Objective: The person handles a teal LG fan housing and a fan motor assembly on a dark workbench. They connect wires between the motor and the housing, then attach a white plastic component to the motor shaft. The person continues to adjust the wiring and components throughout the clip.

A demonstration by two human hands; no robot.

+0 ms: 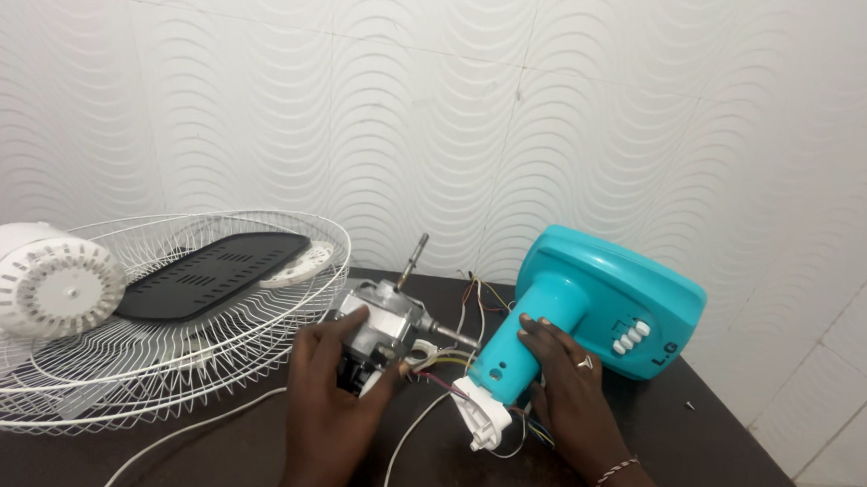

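Dark table (715, 445) against a white wavy-tiled wall, a fan in pieces.
Near the front edge, the left hand (328, 384) clamps the bare motor (384, 326) steady; the right hand (568, 373) grips the turquoise base (595, 307) by its neck, wires (449, 361) linking both. White grilles (161, 349) sit leftward.

Turquoise fan base (634, 289), white wire grille (160, 359), black panel (211, 274), wavy white wall (438, 100).
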